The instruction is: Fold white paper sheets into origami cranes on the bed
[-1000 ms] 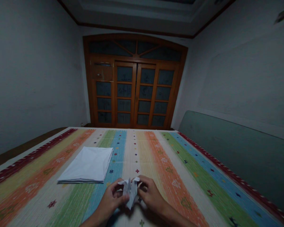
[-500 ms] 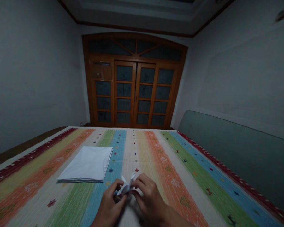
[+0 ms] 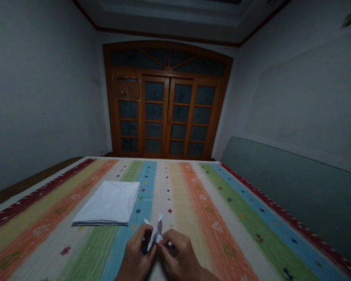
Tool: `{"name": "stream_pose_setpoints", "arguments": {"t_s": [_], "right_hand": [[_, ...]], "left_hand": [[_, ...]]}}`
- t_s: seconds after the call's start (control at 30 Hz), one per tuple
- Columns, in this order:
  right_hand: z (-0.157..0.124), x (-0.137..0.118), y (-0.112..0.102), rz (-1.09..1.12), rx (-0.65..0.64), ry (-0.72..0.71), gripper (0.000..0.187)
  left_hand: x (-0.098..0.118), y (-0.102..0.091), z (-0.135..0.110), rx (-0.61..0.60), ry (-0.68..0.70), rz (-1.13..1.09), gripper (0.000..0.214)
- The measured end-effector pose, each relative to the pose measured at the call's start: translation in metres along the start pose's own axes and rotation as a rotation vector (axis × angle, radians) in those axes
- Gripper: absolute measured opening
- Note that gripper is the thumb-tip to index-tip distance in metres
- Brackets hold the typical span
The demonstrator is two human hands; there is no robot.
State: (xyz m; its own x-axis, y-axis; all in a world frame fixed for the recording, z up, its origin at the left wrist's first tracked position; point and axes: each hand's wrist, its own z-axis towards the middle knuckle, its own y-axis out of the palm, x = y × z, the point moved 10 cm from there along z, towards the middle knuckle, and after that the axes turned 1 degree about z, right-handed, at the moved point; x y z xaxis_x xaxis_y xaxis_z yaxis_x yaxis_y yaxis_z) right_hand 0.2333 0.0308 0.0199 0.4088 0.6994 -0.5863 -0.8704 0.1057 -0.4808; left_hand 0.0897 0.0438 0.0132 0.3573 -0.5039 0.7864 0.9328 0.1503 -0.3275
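Observation:
A small piece of folded white paper (image 3: 156, 233) with pointed flaps sticking up is held between my two hands, low in the head view. My left hand (image 3: 139, 249) pinches its left side between thumb and fingers. On the other side, my right hand (image 3: 177, 249) grips the lower right part with its fingertips. The fingers cover much of the paper's lower portion. Beyond my left hand, a stack of square white paper sheets (image 3: 109, 205) lies flat on the striped cloth.
A striped, multicoloured tablecloth (image 3: 190, 199) covers the table. Along the right side runs a pale green board or backrest (image 3: 280, 175). Wooden doors with glass panes (image 3: 166, 113) stand behind the far edge, between white walls.
My right hand has shifted lower on the folded paper, so its upright flaps show more clearly. The paper has turned slightly. The paper stack stays put.

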Motion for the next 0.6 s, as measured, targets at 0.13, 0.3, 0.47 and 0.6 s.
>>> {"name": "stream_pose_setpoints", "arguments": {"t_s": [0.13,0.3,0.47,0.6], "right_hand": [[-0.003,0.001,-0.001,0.040,0.025,-0.002,0.013],[-0.005,-0.013,-0.002,-0.007,0.010,-0.138,0.020],[-0.004,-0.012,-0.004,0.017,0.027,-0.137,0.023],[-0.003,0.002,-0.007,0.061,0.082,-0.035,0.028]], "left_hand": [[0.002,0.001,-0.001,0.006,0.043,-0.014,0.009],[0.005,0.003,-0.003,-0.017,0.070,-0.045,0.009],[0.007,0.005,-0.004,-0.046,0.012,-0.138,0.012],[0.008,0.006,-0.003,-0.063,-0.004,-0.164,0.015]]}}
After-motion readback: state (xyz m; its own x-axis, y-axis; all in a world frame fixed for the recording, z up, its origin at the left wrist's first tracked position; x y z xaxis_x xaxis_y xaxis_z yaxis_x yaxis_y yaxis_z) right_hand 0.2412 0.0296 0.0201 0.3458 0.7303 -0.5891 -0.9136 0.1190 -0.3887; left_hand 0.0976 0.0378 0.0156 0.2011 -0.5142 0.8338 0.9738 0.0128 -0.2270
